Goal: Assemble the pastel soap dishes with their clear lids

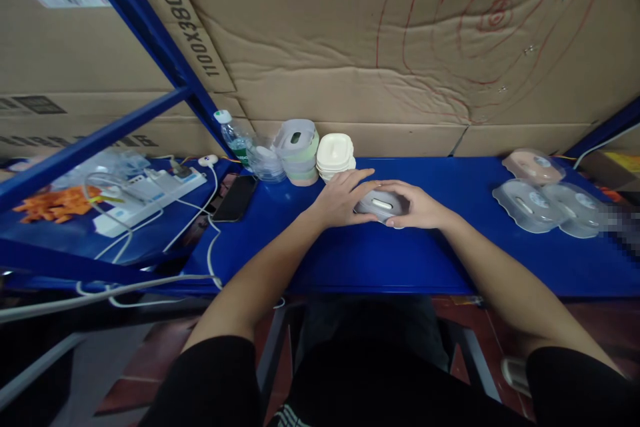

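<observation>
blue surface lies beneath a grey container, cupped between the left hand and the right hand; each grip is partly curled, fingers and thumb holding its sides. cream stack stands just beyond the left hand.

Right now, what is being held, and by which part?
The left hand and right hand hold a grey, rounded plastic container around its opposite sides.

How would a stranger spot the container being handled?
Find the blue table, then the left hand and right hand near its middle. Between them is a greyish container with a pale oblong on top. Unlike the similar containers farther right, it has hands around it.
</observation>
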Demonstrator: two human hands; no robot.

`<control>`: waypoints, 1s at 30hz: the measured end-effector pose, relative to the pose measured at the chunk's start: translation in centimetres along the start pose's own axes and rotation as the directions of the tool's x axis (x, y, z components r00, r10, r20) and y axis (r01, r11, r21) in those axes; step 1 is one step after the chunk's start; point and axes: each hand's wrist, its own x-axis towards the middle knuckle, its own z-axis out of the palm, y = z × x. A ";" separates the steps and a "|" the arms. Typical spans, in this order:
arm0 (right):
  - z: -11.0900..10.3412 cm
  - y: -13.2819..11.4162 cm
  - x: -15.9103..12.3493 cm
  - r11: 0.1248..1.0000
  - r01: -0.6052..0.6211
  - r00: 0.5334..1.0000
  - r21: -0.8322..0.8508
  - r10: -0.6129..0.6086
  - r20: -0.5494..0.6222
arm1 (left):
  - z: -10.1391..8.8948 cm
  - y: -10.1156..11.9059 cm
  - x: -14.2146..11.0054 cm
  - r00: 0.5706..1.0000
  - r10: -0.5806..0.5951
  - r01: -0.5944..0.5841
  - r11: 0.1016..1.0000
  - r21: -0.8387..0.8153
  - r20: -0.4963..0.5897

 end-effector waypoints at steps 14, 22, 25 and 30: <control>-1.0 -0.4 0.0 0.855 -0.184 0.974 0.485 0.225 -0.026 | -0.2 -0.8 -0.3 1.000 0.004 -0.002 0.998 -0.065 0.023; -1.6 -1.1 -0.7 0.560 -0.326 0.931 0.762 0.330 0.155 | -0.8 -0.9 0.0 0.982 0.176 -0.174 0.984 0.044 -0.064; -2.0 -1.4 -0.9 0.489 -0.422 0.893 0.763 0.371 0.256 | -1.3 -0.1 0.4 0.973 0.221 -0.220 0.975 0.016 -0.071; -2.4 -1.3 -1.0 0.487 -0.423 0.902 0.764 0.305 0.305 | -1.5 0.9 0.6 0.973 0.222 -0.218 0.974 0.057 -0.062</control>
